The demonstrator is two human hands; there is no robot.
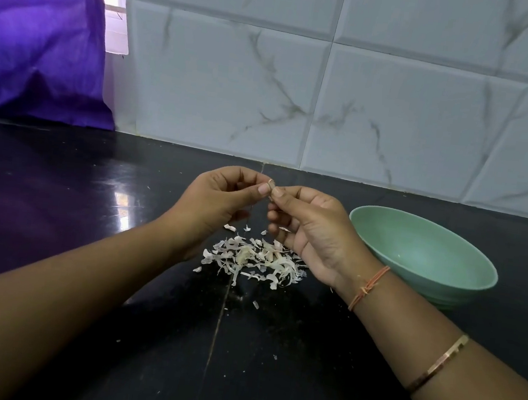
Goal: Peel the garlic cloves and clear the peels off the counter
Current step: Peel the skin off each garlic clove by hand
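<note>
above the glossy black stone table (59, 217), the person's left hand (217, 201) and right hand (314, 234) meet, and the fingers (262, 189) of both pinch one small pale garlic clove (270, 185), held in the air over the surface. directly beneath the hands lies a loose heap of papery white garlic peels (254, 260), with a few stray flakes scattered on the table around it. a shallow round mint-green bowl (423, 249) sits on the table just beside the right wrist, which wears a thin orange thread (369, 287), with a slim copper-coloured bangle (437, 363) farther up the arm.
</note>
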